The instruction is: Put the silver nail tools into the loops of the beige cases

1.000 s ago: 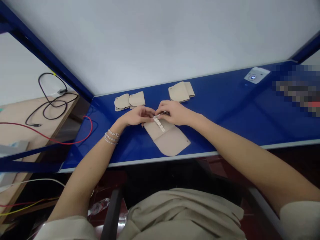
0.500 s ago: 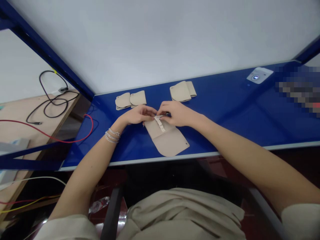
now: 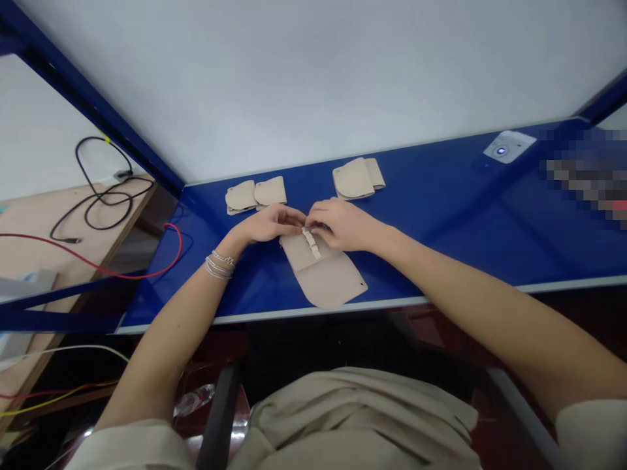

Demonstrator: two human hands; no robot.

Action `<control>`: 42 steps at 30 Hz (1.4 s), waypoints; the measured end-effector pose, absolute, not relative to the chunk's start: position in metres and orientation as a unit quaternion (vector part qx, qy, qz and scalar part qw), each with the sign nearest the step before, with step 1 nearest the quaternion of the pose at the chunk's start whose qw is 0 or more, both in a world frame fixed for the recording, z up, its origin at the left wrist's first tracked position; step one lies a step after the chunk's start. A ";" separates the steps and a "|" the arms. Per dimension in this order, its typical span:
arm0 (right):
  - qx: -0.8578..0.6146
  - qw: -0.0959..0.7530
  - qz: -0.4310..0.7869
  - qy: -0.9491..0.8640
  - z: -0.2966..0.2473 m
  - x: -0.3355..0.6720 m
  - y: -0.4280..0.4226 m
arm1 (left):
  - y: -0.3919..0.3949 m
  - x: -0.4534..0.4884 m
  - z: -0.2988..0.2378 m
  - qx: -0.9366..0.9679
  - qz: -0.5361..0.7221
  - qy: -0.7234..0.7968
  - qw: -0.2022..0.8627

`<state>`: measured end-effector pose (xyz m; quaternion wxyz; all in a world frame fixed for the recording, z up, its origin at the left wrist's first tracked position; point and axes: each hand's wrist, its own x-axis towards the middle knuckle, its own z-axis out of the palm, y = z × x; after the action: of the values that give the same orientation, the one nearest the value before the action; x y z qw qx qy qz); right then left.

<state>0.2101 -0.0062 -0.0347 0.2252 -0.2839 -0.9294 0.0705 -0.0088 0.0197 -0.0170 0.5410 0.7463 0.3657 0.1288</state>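
Your hands have closed in since the last frame: the right fingertips (image 3: 313, 224) now lie over the top end of the ridged strip (image 3: 311, 243), and the beige flap (image 3: 326, 277) sits slightly further left.

Hands: left hand (image 3: 269, 224) and right hand (image 3: 345, 224) both curled, fingertips meeting, pinching that strip's top end. A small shiny bit shows between them; too small and too covered to identify.

Item: ridged strip lies lengthwise on the upper part of the beige flap, which is flat on the blue table (image 3: 441, 241), rounded end toward you, a small hole near its right corner.

Nearby: two beige pieces (image 3: 255, 194) lie side by side beyond your left hand; a folded beige pair (image 3: 355, 178) lies beyond your right hand. Silver bracelets (image 3: 219, 266) circle your left wrist.

Further out: a round lit device (image 3: 502, 151) sits at the table's far right; a pixelated patch (image 3: 582, 176) covers the area beside it. A red cable (image 3: 98, 261) runs over the table's left end, and a black cable (image 3: 100, 189) lies on a wooden board (image 3: 29, 228) to the left.
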 end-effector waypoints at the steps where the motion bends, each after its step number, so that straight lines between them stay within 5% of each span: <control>1: -0.282 0.229 0.057 -0.930 -0.035 0.209 -0.007 | 0.020 -0.009 -0.017 0.742 0.131 0.364 0.548; 42: -0.281 0.344 0.210 -0.871 -0.038 0.208 -0.007 | 0.025 -0.010 -0.031 0.762 0.170 0.352 0.516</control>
<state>0.2077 -0.0075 -0.0384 0.3441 -0.2807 -0.8711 0.2096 -0.0101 0.0247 -0.0305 0.5161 0.7620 0.3522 0.1703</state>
